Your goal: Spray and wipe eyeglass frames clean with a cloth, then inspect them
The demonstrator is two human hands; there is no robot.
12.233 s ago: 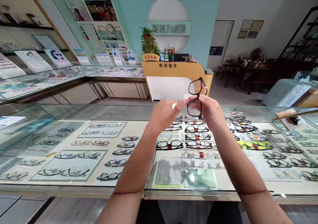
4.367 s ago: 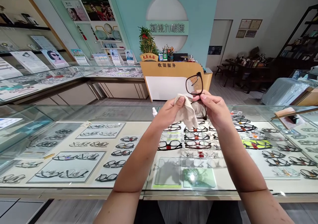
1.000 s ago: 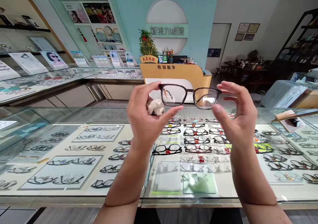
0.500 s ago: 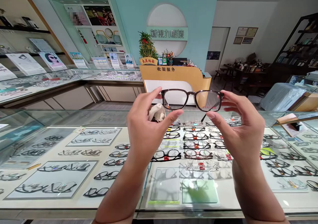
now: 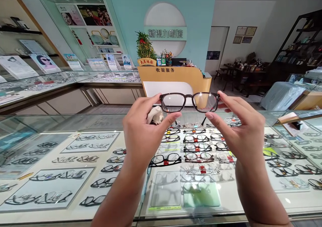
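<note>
I find the glasses (image 5: 189,95) raised above the case (image 5: 191,216), front toward me, in line with its far edge as I view it; their exact height over it I cannot gauge. The left hand (image 5: 144,126) and the right hand (image 5: 243,124) are apart, each clamped on one end of the glasses, index finger near the upper corner and thumb by the lower rim. The left also keeps a crumpled cloth (image 5: 156,115) in its palm.

Edges: the case's near edge runs across the bottom of my view, passing behind both forearms. Beyond its far edge I note a strip of floor (image 5: 127,108), then the desk (image 5: 182,76). A counter (image 5: 113,92) stands beyond the case to the left. Inside the case, rows of frames (image 5: 197,148) lie below the hands, with a green pad (image 5: 201,196) toward the near edge.

Visibility: one temple tip of the glasses hangs beside the right thumb; the other temple is mostly hidden. Some left fingers are out of sight behind the cloth. Forearms cover part of the case's contents, and frames at its left and right ends are cut off. Reflections in its glass blur the pad.
</note>
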